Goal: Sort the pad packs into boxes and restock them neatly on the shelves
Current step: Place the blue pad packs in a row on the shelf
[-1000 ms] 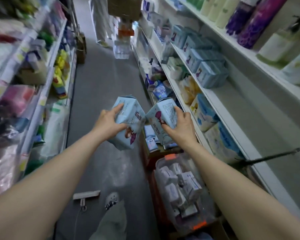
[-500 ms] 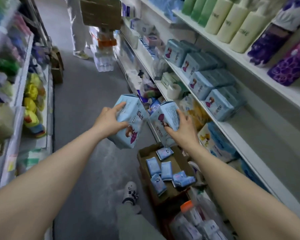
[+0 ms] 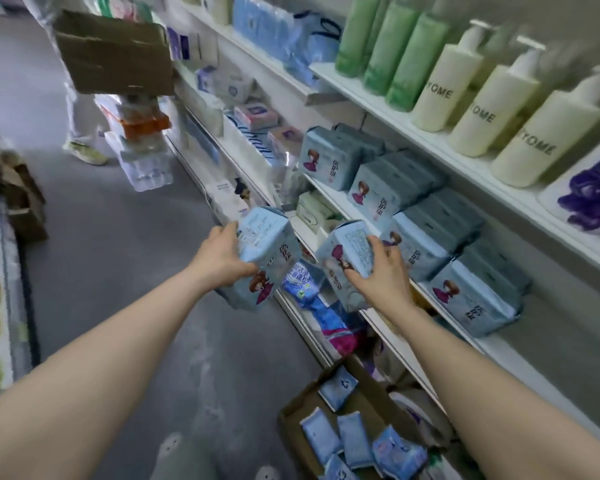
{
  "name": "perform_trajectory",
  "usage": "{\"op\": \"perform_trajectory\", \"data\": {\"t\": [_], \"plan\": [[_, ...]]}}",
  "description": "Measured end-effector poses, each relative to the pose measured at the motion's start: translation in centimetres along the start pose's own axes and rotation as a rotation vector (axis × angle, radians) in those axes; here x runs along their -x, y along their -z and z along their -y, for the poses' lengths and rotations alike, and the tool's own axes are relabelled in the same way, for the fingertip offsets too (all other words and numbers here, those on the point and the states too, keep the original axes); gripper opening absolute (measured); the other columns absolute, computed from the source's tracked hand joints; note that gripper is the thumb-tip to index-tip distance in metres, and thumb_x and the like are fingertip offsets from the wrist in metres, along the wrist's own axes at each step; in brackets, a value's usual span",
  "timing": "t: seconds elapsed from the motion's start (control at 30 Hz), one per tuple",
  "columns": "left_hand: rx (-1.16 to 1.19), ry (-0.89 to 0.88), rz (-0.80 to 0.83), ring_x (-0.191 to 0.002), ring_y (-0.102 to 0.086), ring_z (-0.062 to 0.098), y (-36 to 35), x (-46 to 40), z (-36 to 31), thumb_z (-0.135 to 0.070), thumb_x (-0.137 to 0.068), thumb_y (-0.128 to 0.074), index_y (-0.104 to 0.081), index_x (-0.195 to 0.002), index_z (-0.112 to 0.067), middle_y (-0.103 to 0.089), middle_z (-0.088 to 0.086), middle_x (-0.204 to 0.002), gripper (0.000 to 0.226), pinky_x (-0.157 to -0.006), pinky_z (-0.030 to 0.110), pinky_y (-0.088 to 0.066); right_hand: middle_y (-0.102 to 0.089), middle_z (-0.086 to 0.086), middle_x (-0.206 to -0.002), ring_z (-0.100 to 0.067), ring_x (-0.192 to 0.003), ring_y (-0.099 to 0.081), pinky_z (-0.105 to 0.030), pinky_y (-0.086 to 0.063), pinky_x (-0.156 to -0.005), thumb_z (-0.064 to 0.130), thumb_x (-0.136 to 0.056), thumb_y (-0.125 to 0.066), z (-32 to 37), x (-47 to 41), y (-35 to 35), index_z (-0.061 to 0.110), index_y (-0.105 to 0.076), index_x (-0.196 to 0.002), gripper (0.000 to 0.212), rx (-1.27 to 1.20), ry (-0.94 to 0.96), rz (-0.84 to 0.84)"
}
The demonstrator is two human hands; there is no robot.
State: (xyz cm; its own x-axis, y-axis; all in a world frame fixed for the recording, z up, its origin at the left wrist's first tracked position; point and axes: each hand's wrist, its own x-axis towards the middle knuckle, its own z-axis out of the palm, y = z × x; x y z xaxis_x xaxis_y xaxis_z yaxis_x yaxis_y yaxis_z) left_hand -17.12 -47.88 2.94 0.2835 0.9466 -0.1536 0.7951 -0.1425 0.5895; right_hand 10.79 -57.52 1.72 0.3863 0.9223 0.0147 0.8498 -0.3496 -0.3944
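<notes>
My left hand (image 3: 219, 259) grips a light blue pad pack (image 3: 267, 251) with a cartoon girl on it, held upright over the aisle. My right hand (image 3: 381, 271) grips a second, matching pad pack (image 3: 343, 251), close to the front edge of the middle shelf (image 3: 520, 358). On that shelf several identical packs (image 3: 426, 216) stand in a row running back to the left, the nearest one (image 3: 475, 299) just right of my right hand. An open cardboard box (image 3: 291, 431) on the floor below holds several small blue pad packets (image 3: 354, 438).
The upper shelf carries cream pump bottles (image 3: 492, 98), green bottles (image 3: 392, 46) and purple refill pouches (image 3: 593, 195). Down the aisle a person (image 3: 80, 140) carries a cardboard box (image 3: 115, 53) beside stacked plastic crates (image 3: 139, 140). Another shelf unit (image 3: 0, 306) lines the left side.
My view has lifted and turned toward the right shelves. Both hands have risen with their packs and moved nearer the row of packs on the middle shelf.
</notes>
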Motion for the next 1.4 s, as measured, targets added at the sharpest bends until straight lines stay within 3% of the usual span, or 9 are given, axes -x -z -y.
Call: {"op": "perform_trajectory", "data": {"t": [0.07,0.2,0.43,0.53,0.8,1.0,1.27,1.4], "plan": [[-0.004,-0.059,0.041,-0.116,-0.046,0.029,0.8,-4.3,0.0,-0.029,-0.07,-0.08,-0.028,-0.147,-0.013,-0.041,0.013,-0.129,0.094,-0.08,0.033,-0.049,-0.038,-0.017,-0.133,-0.035,-0.118,-0.046,-0.041,-0.042,-0.097,0.047,-0.084,-0.069,1.3,-2.7,-0.3,0.025,-0.027,-0.151,0.082,0.001,-0.053,-0.044],[-0.058,-0.194,0.103,-0.116,-0.047,0.031,2.6,-12.7,0.7,-0.03,-0.072,-0.079,-0.033,-0.144,-0.011,-0.044,0.016,-0.129,0.088,-0.095,0.036,-0.044,-0.039,-0.015,-0.129,-0.035,-0.116,-0.046,-0.044,-0.044,-0.097,0.046,-0.083,-0.071,3.8,-7.1,-1.9,0.026,-0.026,-0.15,0.083,-0.045,-0.196,-0.096],[-0.213,-0.433,0.251,-0.114,-0.051,0.03,4.0,-24.8,-0.1,-0.034,-0.071,-0.079,-0.034,-0.145,-0.01,-0.052,0.015,-0.13,0.09,-0.097,0.039,-0.045,-0.039,-0.014,-0.131,-0.032,-0.117,-0.047,-0.039,-0.042,-0.096,0.049,-0.083,-0.069,7.3,-11.3,-4.5,0.027,-0.024,-0.152,0.085,-0.028,-0.397,-0.146],[-0.243,-0.58,0.252,-0.112,-0.052,0.029,3.4,-28.7,-1.8,-0.029,-0.072,-0.078,-0.037,-0.142,-0.01,-0.054,0.014,-0.127,0.084,-0.094,0.038,-0.045,-0.039,-0.013,-0.131,-0.031,-0.118,-0.046,-0.038,-0.042,-0.094,0.048,-0.084,-0.07,7.2,-12.6,-4.8,0.026,-0.024,-0.152,0.085,0.006,-0.448,-0.149],[-0.407,-0.855,0.189,-0.13,-0.042,0.032,2.0,-37.3,-6.8,-0.016,-0.074,-0.074,-0.033,-0.146,-0.01,-0.046,0.014,-0.142,0.083,-0.109,0.038,-0.027,-0.039,-0.014,-0.13,-0.035,-0.118,-0.046,-0.043,-0.042,-0.099,0.044,-0.082,-0.072,6.2,-16.6,-4.1,0.024,-0.028,-0.152,0.085,-0.02,-0.541,-0.23],[-0.54,-1.039,0.222,-0.131,-0.041,0.031,1.0,-42.2,-9.1,-0.021,-0.076,-0.074,-0.035,-0.145,-0.013,-0.046,0.012,-0.143,0.08,-0.112,0.041,-0.025,-0.039,-0.014,-0.128,-0.035,-0.117,-0.047,-0.043,-0.043,-0.099,0.044,-0.082,-0.072,7.5,-19.3,-4.1,0.025,-0.027,-0.152,0.085,-0.004,-0.604,-0.293],[-0.55,-1.145,0.289,-0.133,-0.039,0.033,-1.3,-46.5,-11.3,-0.016,-0.076,-0.073,-0.036,-0.146,-0.013,-0.043,0.015,-0.145,0.079,-0.115,0.042,-0.024,-0.038,-0.015,-0.135,-0.034,-0.123,-0.044,-0.044,-0.04,-0.102,0.044,-0.083,-0.072,10.0,-21.0,-6.1,0.024,-0.027,-0.152,0.085,0.012,-0.673,-0.365],[-0.566,-1.097,0.298,-0.138,-0.031,0.031,-1.5,-47.4,-11.8,-0.015,-0.084,-0.069,-0.033,-0.148,-0.019,-0.039,0.008,-0.149,0.074,-0.114,0.064,-0.014,-0.04,-0.015,-0.132,-0.033,-0.119,-0.046,-0.041,-0.042,-0.099,0.045,-0.083,-0.071,11.0,-20.9,-6.9,0.023,-0.028,-0.151,0.084,0.029,-0.721,-0.382]]}}
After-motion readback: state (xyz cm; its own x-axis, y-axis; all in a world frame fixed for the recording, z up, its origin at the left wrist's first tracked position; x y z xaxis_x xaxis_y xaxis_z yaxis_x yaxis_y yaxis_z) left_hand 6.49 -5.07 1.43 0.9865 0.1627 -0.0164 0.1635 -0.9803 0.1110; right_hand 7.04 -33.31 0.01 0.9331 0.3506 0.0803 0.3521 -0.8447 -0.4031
